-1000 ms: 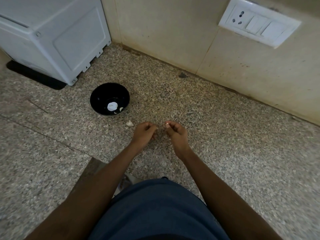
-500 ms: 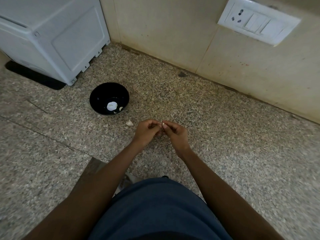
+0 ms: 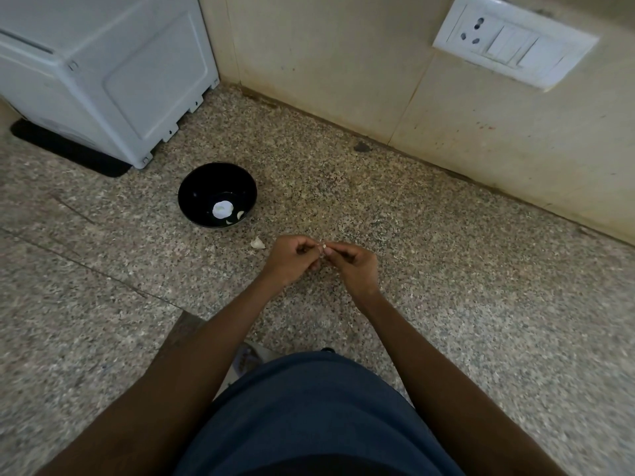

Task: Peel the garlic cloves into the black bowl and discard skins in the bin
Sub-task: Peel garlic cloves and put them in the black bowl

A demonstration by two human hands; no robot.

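White appliance (image 3: 103, 73) behind black bowl (image 3: 202, 190); scrap (image 3: 257, 242), maybe skin, beside left hand (image 3: 292, 257).

Bowl (image 3: 192, 197) left of hands; garlic piece (image 3: 257, 242) between.

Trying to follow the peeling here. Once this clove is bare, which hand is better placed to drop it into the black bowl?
Probably the left hand. The black bowl sits on its side; the right hand would have to cross over. Both pinch the clove.

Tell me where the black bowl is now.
In the head view, the black bowl stands on the counter, left of both hands, near the white appliance.
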